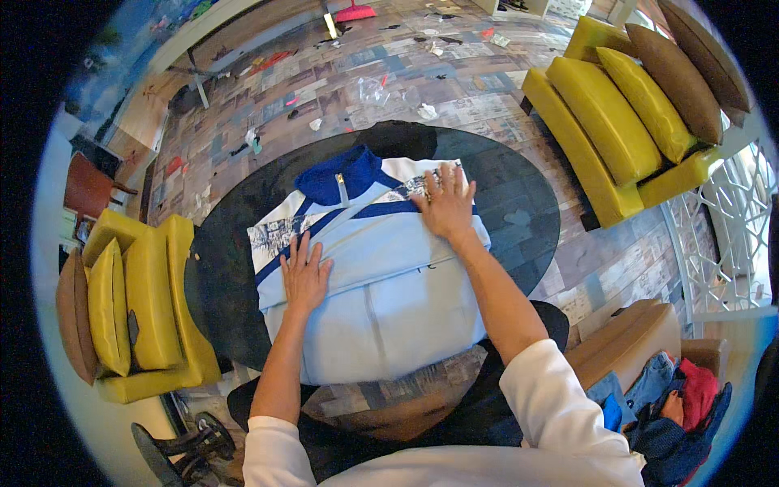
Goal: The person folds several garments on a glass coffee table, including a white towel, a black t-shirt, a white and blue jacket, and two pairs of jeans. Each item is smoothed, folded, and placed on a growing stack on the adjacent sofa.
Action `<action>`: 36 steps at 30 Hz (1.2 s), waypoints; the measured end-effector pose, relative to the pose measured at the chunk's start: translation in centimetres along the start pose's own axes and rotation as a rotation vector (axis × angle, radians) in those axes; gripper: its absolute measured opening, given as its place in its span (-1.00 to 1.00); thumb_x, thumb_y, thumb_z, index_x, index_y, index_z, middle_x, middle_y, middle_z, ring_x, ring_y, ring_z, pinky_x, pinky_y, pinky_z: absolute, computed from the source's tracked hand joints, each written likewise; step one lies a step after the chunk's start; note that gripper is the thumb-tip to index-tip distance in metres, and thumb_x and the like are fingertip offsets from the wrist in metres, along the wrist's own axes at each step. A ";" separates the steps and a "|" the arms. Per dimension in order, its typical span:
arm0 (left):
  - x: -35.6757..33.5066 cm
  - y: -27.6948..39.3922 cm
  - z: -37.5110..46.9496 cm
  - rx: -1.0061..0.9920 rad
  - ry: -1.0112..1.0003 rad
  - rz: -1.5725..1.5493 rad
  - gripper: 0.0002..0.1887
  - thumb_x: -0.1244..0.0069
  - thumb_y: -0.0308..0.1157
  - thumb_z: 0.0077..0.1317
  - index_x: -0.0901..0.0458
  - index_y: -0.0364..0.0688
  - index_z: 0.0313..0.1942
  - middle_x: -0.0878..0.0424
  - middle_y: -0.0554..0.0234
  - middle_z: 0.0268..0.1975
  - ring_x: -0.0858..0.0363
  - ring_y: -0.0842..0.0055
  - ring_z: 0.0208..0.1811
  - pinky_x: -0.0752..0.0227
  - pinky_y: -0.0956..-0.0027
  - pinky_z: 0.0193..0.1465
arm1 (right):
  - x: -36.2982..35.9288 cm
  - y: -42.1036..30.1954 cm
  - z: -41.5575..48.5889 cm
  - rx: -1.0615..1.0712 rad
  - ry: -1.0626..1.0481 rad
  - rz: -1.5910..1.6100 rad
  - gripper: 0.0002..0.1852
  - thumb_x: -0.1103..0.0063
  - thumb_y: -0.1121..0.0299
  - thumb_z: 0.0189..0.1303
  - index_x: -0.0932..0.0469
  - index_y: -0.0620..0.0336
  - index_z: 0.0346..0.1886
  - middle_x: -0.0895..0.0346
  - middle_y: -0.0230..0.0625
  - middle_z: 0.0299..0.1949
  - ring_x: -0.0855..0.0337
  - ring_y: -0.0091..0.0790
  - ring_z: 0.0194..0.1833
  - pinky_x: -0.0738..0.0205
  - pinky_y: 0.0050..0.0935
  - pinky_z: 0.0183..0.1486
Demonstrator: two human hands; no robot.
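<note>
A light blue and white jacket [389, 304] with a dark blue collar and a short zip lies on a dark oval glass table [517, 225]. Its sleeves appear folded across the front, and its lower end reaches the table edge nearest me. My left hand [304, 275] rests flat on the left side of the fabric, fingers spread, beside a navy stripe. Over the patterned shoulder on the right lies my right hand [447, 204], also palm down with the fingers apart. Neither hand grips the cloth.
Yellow armchairs with cushions stand at the left [152, 298] and upper right [599, 122]. A heap of clothes [675, 402] lies on a brown seat [627, 341] at the lower right. Scraps and a plastic bag [380, 91] litter the floor beyond the table, near a pink dustpan [355, 12].
</note>
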State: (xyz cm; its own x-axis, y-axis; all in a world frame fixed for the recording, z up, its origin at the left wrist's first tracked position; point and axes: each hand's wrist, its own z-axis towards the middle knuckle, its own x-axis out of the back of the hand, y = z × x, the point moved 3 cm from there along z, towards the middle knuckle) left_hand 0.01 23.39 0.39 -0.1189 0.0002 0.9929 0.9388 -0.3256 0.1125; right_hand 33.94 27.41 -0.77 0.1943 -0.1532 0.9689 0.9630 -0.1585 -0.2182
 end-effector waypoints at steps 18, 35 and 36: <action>2.7 -8.0 -11.0 0.476 0.866 -0.896 -0.60 -0.11 -0.54 0.36 -0.63 -0.28 0.21 -0.70 0.03 0.16 -0.64 0.25 0.22 -0.44 0.26 0.33 | 6.4 11.1 -15.4 -0.279 0.519 0.632 -0.41 -0.36 0.35 0.28 -0.45 0.31 0.36 -0.60 0.00 0.21 -0.59 -0.03 0.24 -0.44 -0.11 0.34; -8.4 -6.7 -31.7 0.977 -0.006 -1.462 -0.51 -0.12 -0.64 0.18 -0.55 -0.23 0.17 -0.62 0.25 -0.06 -0.53 0.44 -0.18 -0.34 0.32 -0.27 | -6.5 12.1 -32.6 -0.777 -0.647 0.901 -0.48 -0.54 0.66 -0.05 -0.61 0.32 0.06 -0.71 -0.12 -0.15 -0.66 -0.06 -0.10 -0.46 0.06 0.09; -9.0 -6.4 -32.0 0.992 -0.034 -1.456 -0.45 -0.19 -0.61 0.11 -0.56 -0.22 0.18 -0.65 0.24 -0.07 -0.53 0.44 -0.23 -0.31 0.32 -0.32 | -6.8 12.0 -33.0 -0.730 -0.607 0.953 -0.41 -0.60 0.68 -0.14 -0.63 0.37 0.08 -0.74 -0.09 -0.10 -0.67 -0.03 -0.06 -0.47 0.02 0.16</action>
State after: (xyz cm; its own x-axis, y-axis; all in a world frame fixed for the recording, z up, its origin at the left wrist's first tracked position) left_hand -15.31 -4.78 -10.48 -0.9688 -0.2371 0.0725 -0.0880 0.6022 0.7935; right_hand 38.03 -5.64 -13.82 0.9622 -0.0713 0.2628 0.1251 -0.7416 -0.6590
